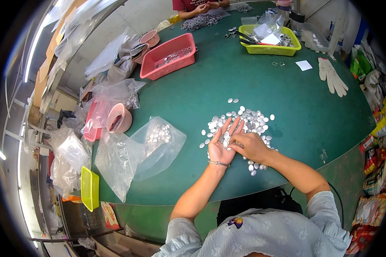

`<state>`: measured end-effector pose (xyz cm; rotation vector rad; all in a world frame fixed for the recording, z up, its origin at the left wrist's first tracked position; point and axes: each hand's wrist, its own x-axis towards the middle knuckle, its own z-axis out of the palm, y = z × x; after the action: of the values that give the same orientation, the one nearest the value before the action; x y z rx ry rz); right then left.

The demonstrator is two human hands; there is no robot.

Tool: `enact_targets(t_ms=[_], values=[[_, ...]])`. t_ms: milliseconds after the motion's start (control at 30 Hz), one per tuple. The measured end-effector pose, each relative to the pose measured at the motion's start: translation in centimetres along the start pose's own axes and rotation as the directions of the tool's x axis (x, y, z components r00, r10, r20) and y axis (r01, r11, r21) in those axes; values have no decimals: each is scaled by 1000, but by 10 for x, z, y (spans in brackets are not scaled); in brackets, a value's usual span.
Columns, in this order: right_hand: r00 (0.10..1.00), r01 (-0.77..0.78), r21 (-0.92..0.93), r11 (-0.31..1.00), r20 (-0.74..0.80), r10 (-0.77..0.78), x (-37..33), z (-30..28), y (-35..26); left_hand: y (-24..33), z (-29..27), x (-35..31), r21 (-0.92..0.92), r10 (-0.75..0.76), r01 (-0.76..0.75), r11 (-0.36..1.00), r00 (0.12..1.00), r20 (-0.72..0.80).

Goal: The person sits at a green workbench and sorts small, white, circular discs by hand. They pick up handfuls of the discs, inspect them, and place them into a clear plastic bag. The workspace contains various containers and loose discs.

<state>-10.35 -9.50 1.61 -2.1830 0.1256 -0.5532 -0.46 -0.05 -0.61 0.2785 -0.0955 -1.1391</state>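
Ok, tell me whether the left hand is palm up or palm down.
Palm up. The left hand lies open over the pile of silver discs, with a few discs on its palm where the right hand's fingers reach.

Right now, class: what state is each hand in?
Left hand: open, palm up, a few small silver discs on it.
Right hand: fingers curled, touching those discs.

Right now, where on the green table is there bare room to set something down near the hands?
Bare green table lies between the pink plastic basket, the yellow basket and the heap of silver oval discs, and right of the heap below the white gloves. Crowded: the left edge, with clear plastic bags.
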Motion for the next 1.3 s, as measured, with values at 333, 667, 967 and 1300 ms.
enact_targets(t_ms=[333, 667, 967, 1300], values=[[916, -289, 860, 421, 120, 383, 8, -15, 5, 2, 0, -1, -62, -24, 21, 998, 999, -44], [866, -200, 952, -233, 283, 412, 17, -24, 6, 1, 2, -1, -111, -27, 19, 994, 997, -71], [876, -368, 925, -96, 379, 299, 8, -20, 19, 1, -1, 0, -125, -33, 29, 992, 999, -32], [996, -85, -49, 995, 8, 86, -1, 3, 1, 0, 5, -2, -33, -27, 27, 999, 1000, 11]])
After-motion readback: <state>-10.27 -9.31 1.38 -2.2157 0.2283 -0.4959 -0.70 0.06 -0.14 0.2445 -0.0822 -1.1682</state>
